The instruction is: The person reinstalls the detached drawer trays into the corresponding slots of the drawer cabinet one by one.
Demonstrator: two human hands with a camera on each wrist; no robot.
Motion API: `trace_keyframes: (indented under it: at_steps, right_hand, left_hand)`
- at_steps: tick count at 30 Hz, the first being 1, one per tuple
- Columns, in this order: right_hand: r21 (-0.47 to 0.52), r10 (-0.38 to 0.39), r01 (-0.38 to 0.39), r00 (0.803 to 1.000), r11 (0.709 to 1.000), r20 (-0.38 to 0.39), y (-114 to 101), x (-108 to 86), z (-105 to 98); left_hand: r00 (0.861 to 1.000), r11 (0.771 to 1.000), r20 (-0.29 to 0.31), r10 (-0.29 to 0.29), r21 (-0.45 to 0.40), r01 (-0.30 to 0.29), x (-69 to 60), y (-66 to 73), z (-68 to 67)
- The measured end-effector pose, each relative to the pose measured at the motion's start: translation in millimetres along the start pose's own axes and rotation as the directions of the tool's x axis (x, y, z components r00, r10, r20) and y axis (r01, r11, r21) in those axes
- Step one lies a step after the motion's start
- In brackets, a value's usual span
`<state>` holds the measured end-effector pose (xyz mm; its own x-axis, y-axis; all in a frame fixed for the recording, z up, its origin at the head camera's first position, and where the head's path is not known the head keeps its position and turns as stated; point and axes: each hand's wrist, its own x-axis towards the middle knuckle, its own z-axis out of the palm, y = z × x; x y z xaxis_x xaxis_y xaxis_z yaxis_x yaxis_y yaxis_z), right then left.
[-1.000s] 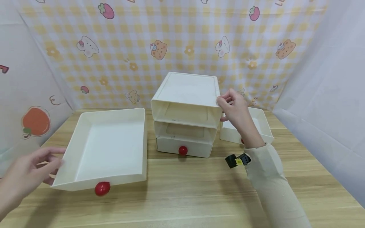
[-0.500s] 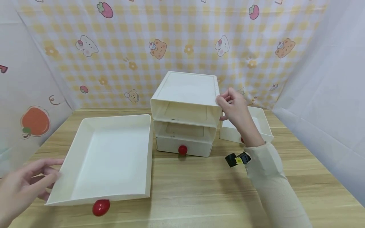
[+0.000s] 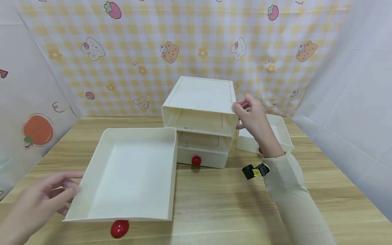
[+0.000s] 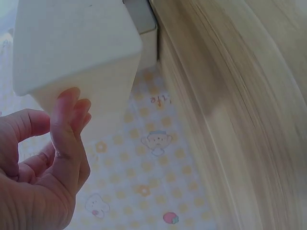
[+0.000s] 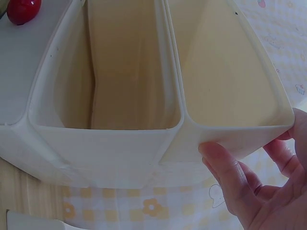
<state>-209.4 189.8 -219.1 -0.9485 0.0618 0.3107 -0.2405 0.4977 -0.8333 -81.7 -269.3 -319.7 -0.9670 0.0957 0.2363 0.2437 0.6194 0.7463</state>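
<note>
My left hand (image 3: pixel 46 200) holds a large white drawer (image 3: pixel 131 177) by its left wall, raised off the table. Nothing lies in the drawer, and its red round knob (image 3: pixel 119 228) faces me. A white stacked drawer cabinet (image 3: pixel 202 93) stands at the back middle, its lower left part hidden behind the drawer. Two upper slots of the cabinet gape without drawers; a drawer front with a red knob (image 3: pixel 196 160) fills the bottom one. At the cabinet's top right front corner, my right hand (image 3: pixel 252 114) grips the edge, fingers on the side wall in the right wrist view.
Another white drawer (image 3: pixel 280 131) sits on the wooden table (image 3: pixel 214 204) right of the cabinet, partly hidden by my right arm. A black wrist camera (image 3: pixel 255 172) juts from the right sleeve. Printed cloth (image 3: pixel 202 34) hangs behind the table, with pale cloth on both sides.
My left hand has brought the large drawer toward me, then to the right, so it now overlaps the cabinet's left side in the head view. My right hand has stayed on the cabinet corner.
</note>
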Motion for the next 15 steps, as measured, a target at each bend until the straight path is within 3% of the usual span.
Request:
trace_keyframes:
  at_steps: [8,15]
  right_hand:
    - [0.003,-0.010,0.010,1.000,1.000,0.004,0.1,0.1,-0.1]
    - [0.005,-0.006,0.006,1.000,1.000,0.006,0.1,0.4,-0.2]
  left_hand:
    - [0.998,1.000,0.067,-0.010,0.022,0.009,8.9,19.9,18.1]
    - [0.993,0.997,0.116,0.033,-0.078,-0.024,15.7,36.2,38.4]
